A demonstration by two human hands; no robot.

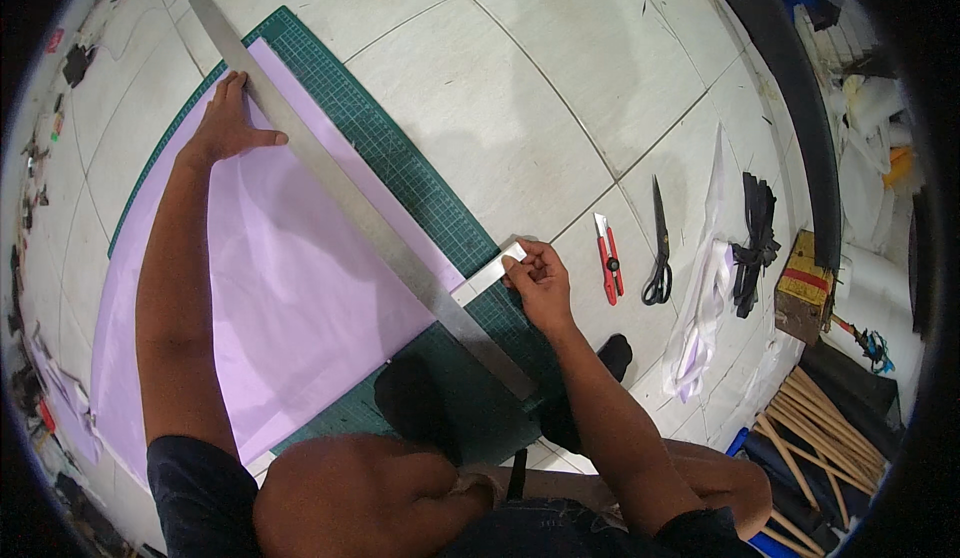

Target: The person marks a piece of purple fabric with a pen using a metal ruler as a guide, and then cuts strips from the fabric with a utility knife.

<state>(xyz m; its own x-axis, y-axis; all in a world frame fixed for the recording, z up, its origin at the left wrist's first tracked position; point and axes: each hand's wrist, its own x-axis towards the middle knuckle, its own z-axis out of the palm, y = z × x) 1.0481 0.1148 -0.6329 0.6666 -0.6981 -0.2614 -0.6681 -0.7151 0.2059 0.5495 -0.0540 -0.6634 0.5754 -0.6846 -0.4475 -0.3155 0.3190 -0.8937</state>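
Observation:
A sheet of lilac fabric [290,268] lies over a green gridded cutting mat [385,143] on the floor. A long metal ruler [351,203] crosses the fabric slantwise, close to its right edge. My left hand [228,126] rests at the ruler's far part, fingers stretched and thumb spread against it. Between the fingers and thumb of my right hand [540,283] is a short, flat whitish strip [487,276], possibly a small ruler. It lies across the mat's right edge, its inner end at the fabric's edge beside the long ruler.
Right of the mat lie a red utility knife [609,260], black scissors [657,248], a white ribbon strip [702,308] and a black tied bundle [755,243]. Wooden sticks [822,428] and a yellow-brown block [803,288] stand farther right. My knees and feet are at the near edge.

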